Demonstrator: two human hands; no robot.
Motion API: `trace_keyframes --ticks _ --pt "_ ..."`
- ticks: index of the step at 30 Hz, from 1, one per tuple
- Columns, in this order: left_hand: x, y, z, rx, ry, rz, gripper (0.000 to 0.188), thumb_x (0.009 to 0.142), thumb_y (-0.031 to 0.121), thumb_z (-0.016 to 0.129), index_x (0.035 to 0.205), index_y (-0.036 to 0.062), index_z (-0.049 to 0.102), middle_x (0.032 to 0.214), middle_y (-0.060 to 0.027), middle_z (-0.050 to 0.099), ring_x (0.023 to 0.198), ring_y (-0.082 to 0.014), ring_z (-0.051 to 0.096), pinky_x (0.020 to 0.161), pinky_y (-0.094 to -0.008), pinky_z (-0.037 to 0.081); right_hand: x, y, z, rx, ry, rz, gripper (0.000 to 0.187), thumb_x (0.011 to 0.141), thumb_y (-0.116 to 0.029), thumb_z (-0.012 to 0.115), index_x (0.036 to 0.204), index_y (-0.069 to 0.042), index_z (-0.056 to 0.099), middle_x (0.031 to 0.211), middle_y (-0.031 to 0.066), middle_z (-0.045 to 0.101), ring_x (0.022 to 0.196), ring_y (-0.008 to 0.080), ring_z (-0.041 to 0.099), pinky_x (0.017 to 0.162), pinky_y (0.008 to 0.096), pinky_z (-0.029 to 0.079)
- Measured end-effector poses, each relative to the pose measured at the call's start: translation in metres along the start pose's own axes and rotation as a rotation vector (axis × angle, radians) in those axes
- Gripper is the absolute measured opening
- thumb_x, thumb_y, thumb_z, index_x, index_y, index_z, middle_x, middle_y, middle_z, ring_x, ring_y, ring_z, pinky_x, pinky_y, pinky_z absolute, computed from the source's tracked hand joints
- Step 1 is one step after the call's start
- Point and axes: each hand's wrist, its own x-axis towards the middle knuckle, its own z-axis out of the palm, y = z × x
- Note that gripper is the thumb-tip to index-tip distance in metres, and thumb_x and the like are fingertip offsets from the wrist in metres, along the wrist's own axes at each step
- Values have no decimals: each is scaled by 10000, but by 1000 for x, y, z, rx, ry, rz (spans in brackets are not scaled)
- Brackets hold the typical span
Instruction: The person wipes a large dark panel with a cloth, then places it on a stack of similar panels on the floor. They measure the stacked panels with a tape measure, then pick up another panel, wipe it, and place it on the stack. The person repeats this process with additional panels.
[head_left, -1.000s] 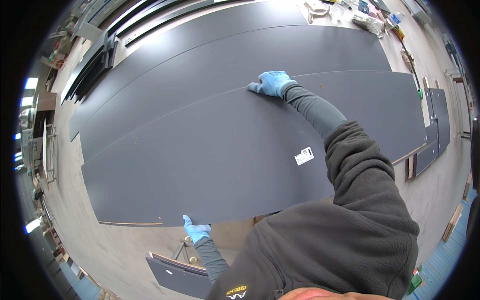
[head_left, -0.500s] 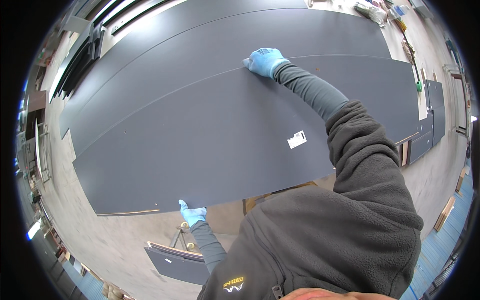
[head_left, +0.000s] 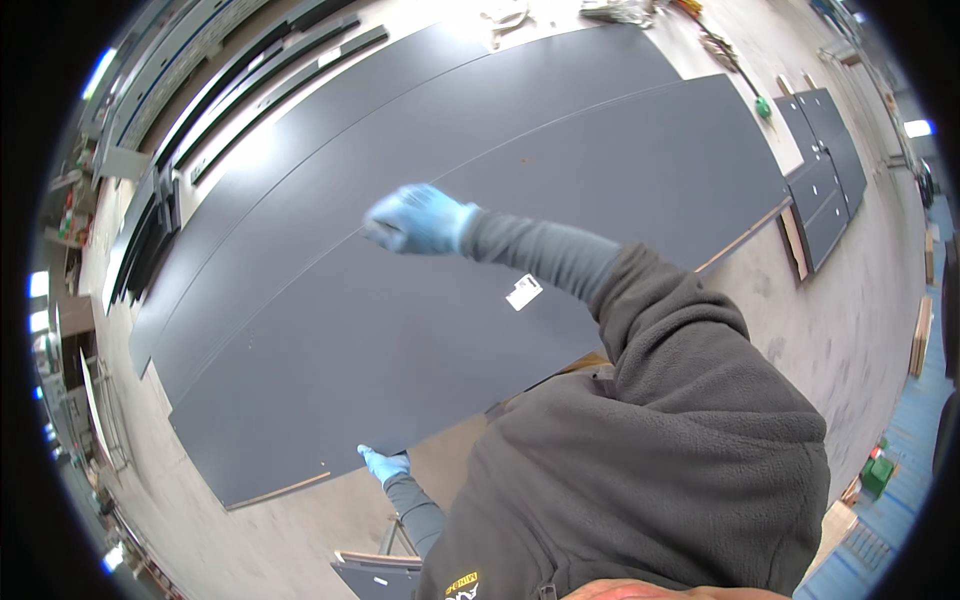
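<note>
A large dark grey panel [head_left: 400,350] lies flat in front of me, with a small white label [head_left: 523,292] on its face. At its near edge, my left hand [head_left: 387,466] in a light blue glove grips it, thumb on top and the other fingers mostly hidden below. My right hand [head_left: 415,220], gloved alike, is curled closed over the seam at the panel's far edge; it is blurred, and whatever it may hold is hidden. Past that seam lies another grey panel [head_left: 560,90].
Long dark profiles [head_left: 290,85] lie beyond the panels at the far left. More grey panels [head_left: 825,190] stand at the right, near a green-ended tool [head_left: 763,107]. Another grey panel [head_left: 375,578] is low down by my left forearm.
My right hand has swept left along the seam from the middle of the panel. My view has turned, and my left hand still grips the near edge.
</note>
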Motion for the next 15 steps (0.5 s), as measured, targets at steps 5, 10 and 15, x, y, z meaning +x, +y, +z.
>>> trace_keyframes --ticks 5,10,15 --pt "1 -8 -28 112 18 -28 680 1085 612 454 1531 101 504 1539 -91 562 1394 -324 544 1173 -544 453 -182 21 -33 -85 206 175 210 1023 -222 569 1075 -95 729 1048 110 771 999 331 723 913 419 573" --pt "12 5 -47 231 -58 -80 625 1112 538 425 1545 88 461 1541 -114 539 1387 -349 537 1106 -563 515 -321 6 -71 -138 330 547 302 1052 -287 568 1166 -86 764 1165 137 772 1115 333 720 969 401 567" --pt "-20 10 -28 616 -1 130 389 1077 247 475 1293 -53 596 1186 -227 677 1005 -387 698 886 -561 655 -397 -8 -102 -86 359 800 323 1050 -312 583 1192 -86 764 1136 149 777 1074 346 734 952 396 579"
